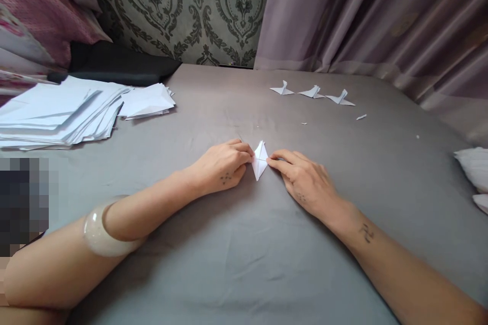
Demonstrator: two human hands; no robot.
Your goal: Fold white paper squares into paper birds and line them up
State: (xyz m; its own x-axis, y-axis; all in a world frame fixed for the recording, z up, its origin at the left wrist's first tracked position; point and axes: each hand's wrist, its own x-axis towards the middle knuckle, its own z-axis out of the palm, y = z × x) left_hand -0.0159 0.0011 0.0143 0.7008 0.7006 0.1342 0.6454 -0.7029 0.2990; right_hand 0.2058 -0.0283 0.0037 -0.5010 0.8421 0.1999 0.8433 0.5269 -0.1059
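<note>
Between my two hands, on the grey cloth, is a small white folded paper [260, 160] in a diamond shape, with a crease line across its middle. My left hand [227, 165] pinches its left corner between thumb and fingers. At the opposite corner, the thumb and index finger of my right hand [305, 177] grip the paper. Beyond them, three folded paper birds [314, 92] with spread wings stand in a slanting row.
A large stack of white paper sheets [57, 111] lies at the left, beside a smaller pile of paper squares [147, 100]. Behind them is a black item [122, 63]. Paper scraps [361, 117] dot the grey sheet [236, 264]. Purple curtains [343, 10] hang at the far right.
</note>
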